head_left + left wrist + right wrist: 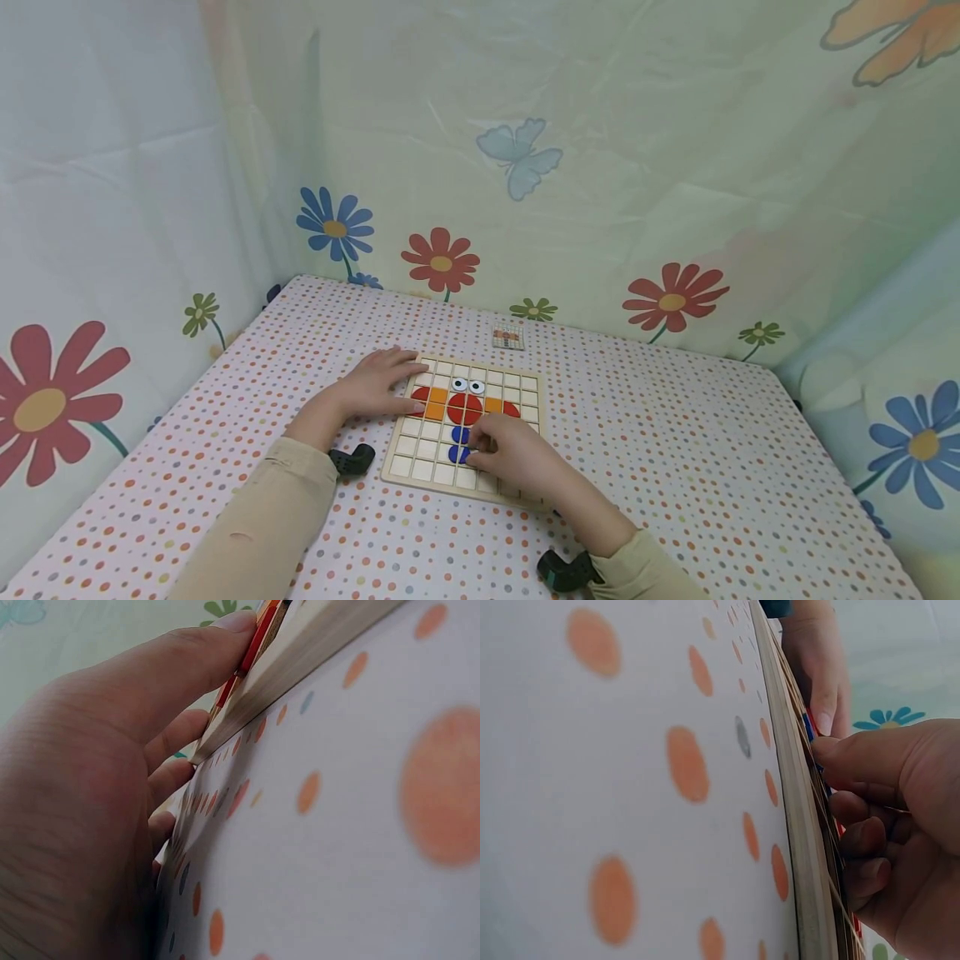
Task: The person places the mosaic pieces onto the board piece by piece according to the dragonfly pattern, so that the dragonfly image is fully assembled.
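Observation:
A wooden grid board with cream squares lies on the table. A red disc sits at its middle under a pair of eye tiles, with orange tiles and red rounded pieces to either side. Below the disc are blue rounded pieces. My left hand rests with extended fingers along the board's left edge, thumb over the rim by a red piece. My right hand bends over the lower board, thumb and index finger pinching at a blue piece that they largely hide.
Beyond the board lies a small picture card with a similar pattern. The dotted tablecloth covers the table. Flowered curtains hang behind the table and at both sides. Each wrist wears a dark camera strap.

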The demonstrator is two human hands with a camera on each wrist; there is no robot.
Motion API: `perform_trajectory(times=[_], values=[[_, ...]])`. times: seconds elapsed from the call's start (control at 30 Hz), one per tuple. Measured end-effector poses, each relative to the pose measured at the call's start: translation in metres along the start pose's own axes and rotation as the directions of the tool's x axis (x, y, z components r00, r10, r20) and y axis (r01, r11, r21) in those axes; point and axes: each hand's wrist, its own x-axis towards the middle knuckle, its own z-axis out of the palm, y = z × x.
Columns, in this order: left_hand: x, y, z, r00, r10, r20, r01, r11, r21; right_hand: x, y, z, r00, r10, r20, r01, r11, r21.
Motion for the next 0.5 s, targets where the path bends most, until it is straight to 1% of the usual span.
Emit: perform_trajectory(times=[0.27,0.5], values=[[0.0003,-0.0005,0.0002,1.0,-0.003,-0.004,0.003,1.0,-0.002,0.0005,-0.0011,0.003,1.0,-0.009,-0.011,0.009,0.999,-0.042],[0.0011,-0.0005,0.0012,1.0,-0.009,-0.002,0.009,1.0,-0.004,-0.0018,-0.0021,-0.0022,1.0,-0.002,-0.008,0.001,1.0,-0.031]])
